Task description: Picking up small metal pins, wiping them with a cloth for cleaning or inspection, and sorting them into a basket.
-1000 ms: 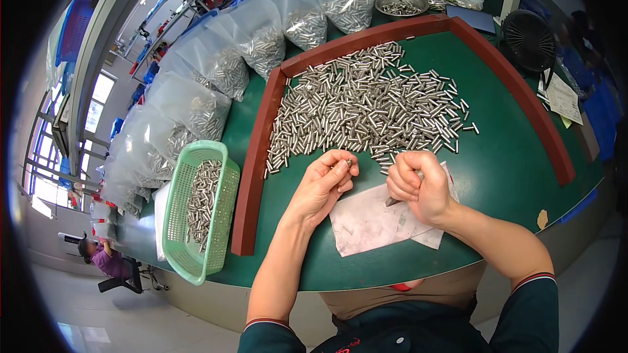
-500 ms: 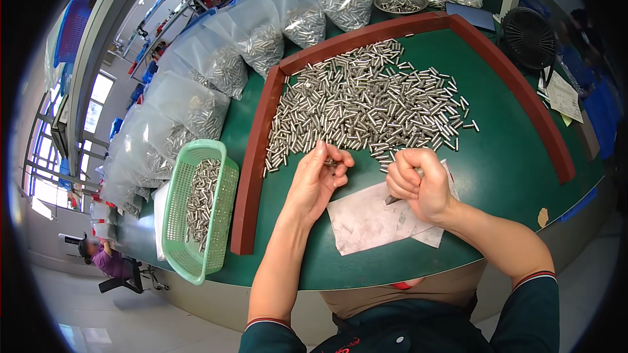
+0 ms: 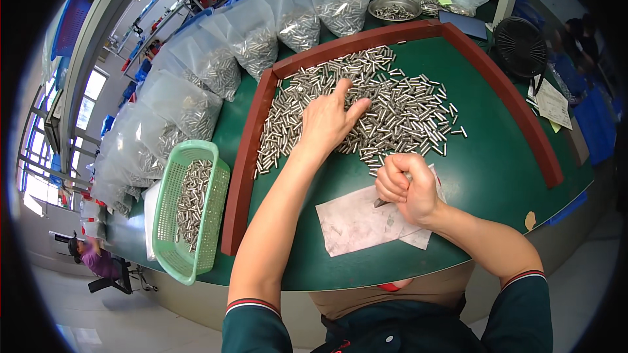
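Green work surface of a curved table [image 3: 484,170] is bordered by three red-brown straight-edged rails [image 3: 507,95], which enclose a broad heap of short silvery metal pins [image 3: 405,111]. Since half a second ago, the left hand [image 3: 327,117] has moved forward from the heap's near edge to above its middle, turned palm down; this puts it at the loose supply instead of in front of the body. Its thumb and index finger are spread apart, though whether anything sits beneath the palm I cannot tell. The right hand [image 3: 412,186] has stayed in a fist beside the heap, clamped on a dark-tipped object [image 3: 379,203] mostly hidden by the fingers, above stained whitish paper [image 3: 347,225] that shows at least two pieces. Counting around them: one pale-green perforated plastic basket [image 3: 214,216] left of the left rail, holding more pins; at least six clear plastic bags [image 3: 343,6] of pins, overlapping; one round metal bowl [image 3: 396,19]; one black fan [image 3: 520,47]; one seated person in purple [image 3: 98,261]. Heaped pins are too many to count.
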Demonstrator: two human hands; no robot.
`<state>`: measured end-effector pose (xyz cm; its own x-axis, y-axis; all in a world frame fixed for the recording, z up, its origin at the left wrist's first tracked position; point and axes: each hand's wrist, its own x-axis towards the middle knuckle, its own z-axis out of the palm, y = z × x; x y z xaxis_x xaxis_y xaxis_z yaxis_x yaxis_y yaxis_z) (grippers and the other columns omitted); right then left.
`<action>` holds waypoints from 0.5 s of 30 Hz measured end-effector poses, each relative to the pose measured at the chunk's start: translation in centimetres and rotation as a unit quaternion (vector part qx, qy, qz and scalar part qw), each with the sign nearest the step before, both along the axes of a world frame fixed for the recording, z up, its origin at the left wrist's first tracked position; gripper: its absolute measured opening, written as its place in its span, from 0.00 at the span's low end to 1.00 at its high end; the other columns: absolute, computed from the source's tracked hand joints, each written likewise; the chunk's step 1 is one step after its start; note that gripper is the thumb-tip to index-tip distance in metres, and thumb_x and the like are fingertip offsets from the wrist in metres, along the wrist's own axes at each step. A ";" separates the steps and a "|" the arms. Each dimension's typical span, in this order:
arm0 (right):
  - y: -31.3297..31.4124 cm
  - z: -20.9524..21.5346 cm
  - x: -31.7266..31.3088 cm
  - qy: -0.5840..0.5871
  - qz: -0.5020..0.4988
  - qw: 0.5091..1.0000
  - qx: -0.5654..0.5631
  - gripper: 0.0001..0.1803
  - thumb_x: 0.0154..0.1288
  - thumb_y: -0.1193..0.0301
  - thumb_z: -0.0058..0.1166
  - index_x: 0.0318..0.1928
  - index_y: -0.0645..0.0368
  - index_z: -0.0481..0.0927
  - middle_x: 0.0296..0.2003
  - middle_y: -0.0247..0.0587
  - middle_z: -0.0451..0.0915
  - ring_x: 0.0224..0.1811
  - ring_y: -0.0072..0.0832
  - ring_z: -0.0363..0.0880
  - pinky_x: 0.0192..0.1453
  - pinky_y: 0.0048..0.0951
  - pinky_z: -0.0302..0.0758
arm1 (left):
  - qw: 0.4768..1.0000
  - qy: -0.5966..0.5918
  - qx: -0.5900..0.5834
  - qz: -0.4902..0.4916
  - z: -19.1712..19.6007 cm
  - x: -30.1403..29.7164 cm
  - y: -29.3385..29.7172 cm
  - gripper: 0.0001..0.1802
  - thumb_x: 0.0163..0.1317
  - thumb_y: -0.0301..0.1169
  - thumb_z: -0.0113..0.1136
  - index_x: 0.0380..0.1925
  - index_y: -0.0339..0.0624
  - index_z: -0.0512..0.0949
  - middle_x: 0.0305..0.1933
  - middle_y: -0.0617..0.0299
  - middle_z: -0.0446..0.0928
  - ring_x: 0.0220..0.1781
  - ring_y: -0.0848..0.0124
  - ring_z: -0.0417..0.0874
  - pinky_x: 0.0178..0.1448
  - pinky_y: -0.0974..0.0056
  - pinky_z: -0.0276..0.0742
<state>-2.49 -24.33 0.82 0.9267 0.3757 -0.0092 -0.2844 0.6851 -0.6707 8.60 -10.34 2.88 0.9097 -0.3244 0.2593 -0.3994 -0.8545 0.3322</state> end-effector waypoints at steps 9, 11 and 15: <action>-0.4 0.1 -0.2 -0.024 0.005 0.999 -0.023 0.19 0.58 0.68 0.32 0.09 0.52 0.53 0.06 0.28 0.51 0.09 0.16 0.44 0.15 0.21 0.44 | 0.998 -0.033 0.034 -0.044 -1.7 -1.9 0.0 0.14 0.56 0.43 0.50 0.28 0.43 0.71 0.16 0.49 0.72 0.22 0.51 0.76 0.26 0.52 0.70; -0.4 0.0 -0.2 -0.026 0.007 0.999 -0.022 0.19 0.57 0.68 0.32 0.09 0.52 0.53 0.06 0.28 0.51 0.09 0.16 0.44 0.15 0.21 0.44 | 0.998 -0.035 0.033 -0.033 -1.8 -3.2 0.2 0.13 0.56 0.42 0.50 0.27 0.43 0.70 0.14 0.50 0.72 0.20 0.52 0.75 0.24 0.52 0.68; -0.3 0.2 -0.2 -0.030 0.008 0.999 -0.025 0.19 0.58 0.68 0.32 0.09 0.52 0.53 0.06 0.28 0.51 0.09 0.16 0.44 0.15 0.21 0.44 | 0.999 -0.017 0.011 -0.034 -1.9 -4.9 1.0 0.11 0.56 0.37 0.52 0.33 0.42 0.72 0.18 0.49 0.73 0.23 0.53 0.75 0.28 0.55 0.69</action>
